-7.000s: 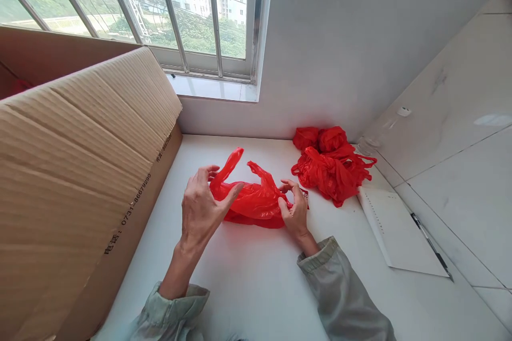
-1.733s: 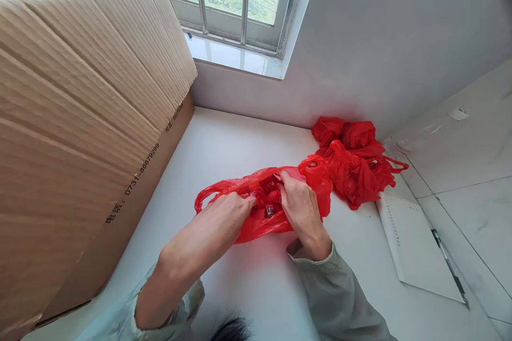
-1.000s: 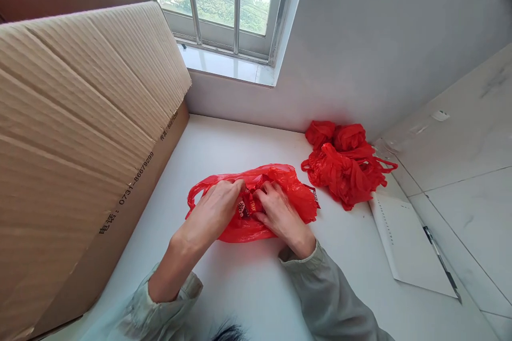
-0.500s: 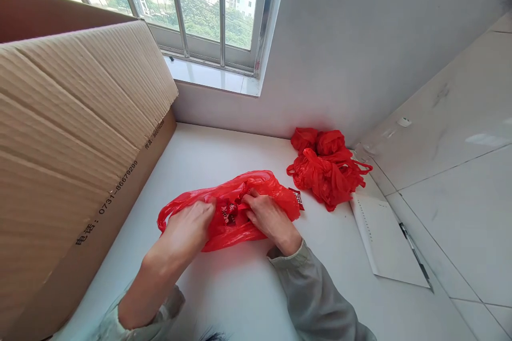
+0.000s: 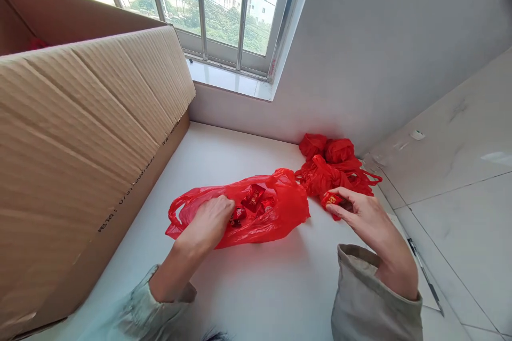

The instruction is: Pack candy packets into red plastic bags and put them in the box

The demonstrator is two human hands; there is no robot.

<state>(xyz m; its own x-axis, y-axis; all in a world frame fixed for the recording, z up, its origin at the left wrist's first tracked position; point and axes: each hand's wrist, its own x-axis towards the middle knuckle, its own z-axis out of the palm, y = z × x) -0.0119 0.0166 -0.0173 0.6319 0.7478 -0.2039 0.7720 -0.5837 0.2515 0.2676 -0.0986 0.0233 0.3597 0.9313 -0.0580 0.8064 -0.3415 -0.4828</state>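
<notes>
A red plastic bag (image 5: 280, 224) lies open on the white table, with several small red wrapped packets (image 5: 254, 197) showing in its mouth. My left hand (image 5: 212, 218) is closed at the bag's left part, its fingertips hidden from view. To the right of the bag, my right hand (image 5: 350, 205) pinches a small red packet (image 5: 331, 200) between thumb and fingers, just in front of a heap of crumpled red bags (image 5: 328, 168).
A large cardboard box (image 5: 92, 133) with its flap folded out stands on the left. White papers with a dark pen (image 5: 424, 266) lie by the tiled wall at right. Behind the table are a wall and a barred window (image 5: 224, 16).
My right hand has come out of the bag and moved right, now with a red packet. More packets show in the bag's mouth. The whole view has shifted a little.
</notes>
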